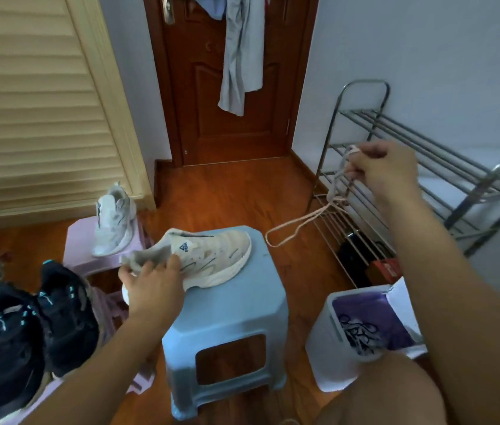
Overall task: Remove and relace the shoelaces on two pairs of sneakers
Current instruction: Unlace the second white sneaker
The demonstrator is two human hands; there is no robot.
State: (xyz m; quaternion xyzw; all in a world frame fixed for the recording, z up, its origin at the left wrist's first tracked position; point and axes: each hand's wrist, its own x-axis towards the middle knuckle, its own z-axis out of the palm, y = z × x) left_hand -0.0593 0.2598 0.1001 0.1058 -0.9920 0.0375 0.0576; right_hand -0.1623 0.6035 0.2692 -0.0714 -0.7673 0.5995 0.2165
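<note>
Nearest my lens sits a bare knee (380,394) at the bottom edge, and just above it my two forearms reach out, hands well apart. My left hand (153,286) grips the heel collar of the cream sneaker (208,259), fingers curled over its padded rim; that shoe lies on the pale blue plastic stool (227,326), heel toward me and to the left, toe pointing away to the right, its long axis running on a diagonal across the stool's smooth square top. Its upper looks like soft mesh with dark line markings and a small triangular logo, over a thick, lumpy white sole — no lace shows in its eyelets. My right hand (386,170) is raised high to the right, pinching the pale pink shoelace (310,219), a flat woven cord that hangs down from my fingers in a long loose loop, clear of the shoe. Further left, a second cream sneaker (113,222) stands toe-down on a lilac plastic stool (80,240), and a pair of black sneakers (37,326) with teal accents lies at lower left. Right of the blue stool stands a white bin (328,348) with a purple liner — black laces (359,332) lie tangled inside. Behind it a tubular steel shoe rack (426,161) lines the wall, beside a dark wooden door (199,102).
</note>
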